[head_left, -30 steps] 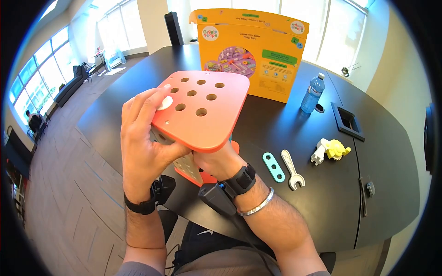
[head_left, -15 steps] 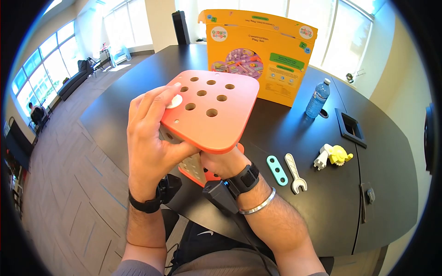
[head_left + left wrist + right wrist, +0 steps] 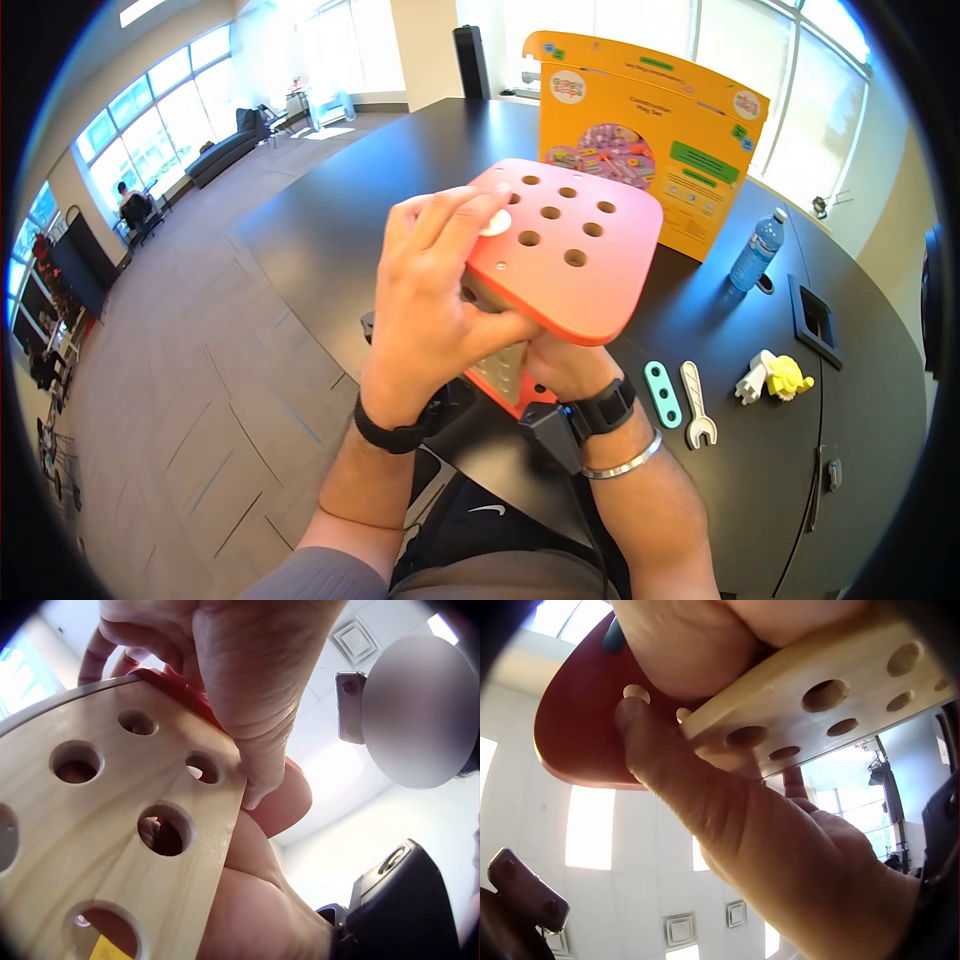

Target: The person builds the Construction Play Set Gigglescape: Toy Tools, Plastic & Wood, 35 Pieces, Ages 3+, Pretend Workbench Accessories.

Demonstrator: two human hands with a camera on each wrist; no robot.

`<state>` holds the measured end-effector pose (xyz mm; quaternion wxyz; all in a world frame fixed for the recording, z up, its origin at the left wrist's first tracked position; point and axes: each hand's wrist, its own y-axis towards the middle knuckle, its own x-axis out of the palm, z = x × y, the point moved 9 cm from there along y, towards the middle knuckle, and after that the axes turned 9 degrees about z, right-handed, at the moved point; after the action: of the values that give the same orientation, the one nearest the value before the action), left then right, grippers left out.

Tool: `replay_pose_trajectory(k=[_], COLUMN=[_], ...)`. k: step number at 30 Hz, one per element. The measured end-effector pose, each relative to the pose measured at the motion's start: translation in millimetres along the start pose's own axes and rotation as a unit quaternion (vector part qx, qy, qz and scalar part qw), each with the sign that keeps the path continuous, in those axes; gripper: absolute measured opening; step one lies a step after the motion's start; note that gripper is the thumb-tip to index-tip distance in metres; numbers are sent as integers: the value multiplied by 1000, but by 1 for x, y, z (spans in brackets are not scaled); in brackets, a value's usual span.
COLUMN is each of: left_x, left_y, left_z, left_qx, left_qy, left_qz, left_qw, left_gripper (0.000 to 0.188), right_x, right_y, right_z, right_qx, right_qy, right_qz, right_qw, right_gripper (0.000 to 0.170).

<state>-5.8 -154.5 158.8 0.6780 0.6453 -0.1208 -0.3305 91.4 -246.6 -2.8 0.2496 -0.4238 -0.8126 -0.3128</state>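
Note:
A toy structure has a red top panel (image 3: 565,250) with several round holes and a pale wooden panel (image 3: 112,795) beneath it. My left hand (image 3: 425,290) grips the red panel's left edge, fingers over the top beside a white round piece (image 3: 496,223), thumb underneath. My right hand (image 3: 572,366) reaches under the panel, its fingers hidden there. In the right wrist view, part of my right hand (image 3: 697,645) lies against the red underside (image 3: 577,727) by the wooden panel; what it holds I cannot tell. A teal bit (image 3: 615,636) shows beside it.
On the black table (image 3: 340,230) lie a teal strip with holes (image 3: 662,394), a white wrench (image 3: 697,400), and white (image 3: 755,378) and yellow (image 3: 788,377) pieces. Behind them stand a blue bottle (image 3: 758,250) and a yellow box (image 3: 640,110). A recessed black tray (image 3: 815,320) is at the right.
The head view has turned left, so table, box, hands and structure all appear further right. Both hands keep nearly the same hold on the structure.

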Motion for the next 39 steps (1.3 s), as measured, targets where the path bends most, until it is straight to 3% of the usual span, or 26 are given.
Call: replay_pose_trajectory(k=[2, 9, 10, 11, 12, 14, 20, 27, 29, 30, 32, 36, 39], left_x=[0, 1, 0, 0, 0, 0, -1, 0, -1, -1, -1, -1, -1], left_y=[0, 0, 0, 0, 0, 0, -1, -1, -1, 0, 0, 0, 0], left_z=[1, 1, 1, 1, 1, 1, 1, 2, 1, 1, 1, 1, 4], left_qx=[1, -2, -1, 0, -1, 1, 0, 9, 8, 8, 11, 12, 9], left_qy=[-11, -16, -14, -13, -11, -12, -6, -1, -3, -3, -5, -5, -6], left_qz=[5, -2, 0, 2, 3, 5, 7, 6, 9, 8, 8, 5, 1], left_qw=[1000, 1000, 1000, 1000, 1000, 1000, 1000, 1000, 1000, 1000, 1000, 1000, 1000], left_gripper=[83, 83, 82, 82, 82, 81, 81, 82, 82, 82, 82, 82, 82], right_x=[10, 3, 6, 12, 11, -6, 14, -13, -11, -10, -8, -7, 1], right_y=[-5, -8, -11, -13, -11, -2, -9, -2, 0, -1, -4, -4, -7], right_z=[-10, -12, -22, -27, -24, -12, -14, -5, -19, -20, -10, -12, -15], right_qx=[-27, -22, -79, -135, -134, -41, 65, 31, -71, -70, 37, 11, 30], right_qy=[-29, -75, -237, -393, -393, -164, 31, -21, -302, -302, -16, -49, 21], right_qz=[4, 1, -7, -16, -18, 55, 88, 95, 78, 78, 78, 81, 62], right_qw=[999, 997, 968, 910, 910, 984, 993, 995, 948, 948, 996, 995, 997], right_gripper=[49, 49, 51, 52, 52, 36, 37, 36, 36, 36, 37, 37, 39])
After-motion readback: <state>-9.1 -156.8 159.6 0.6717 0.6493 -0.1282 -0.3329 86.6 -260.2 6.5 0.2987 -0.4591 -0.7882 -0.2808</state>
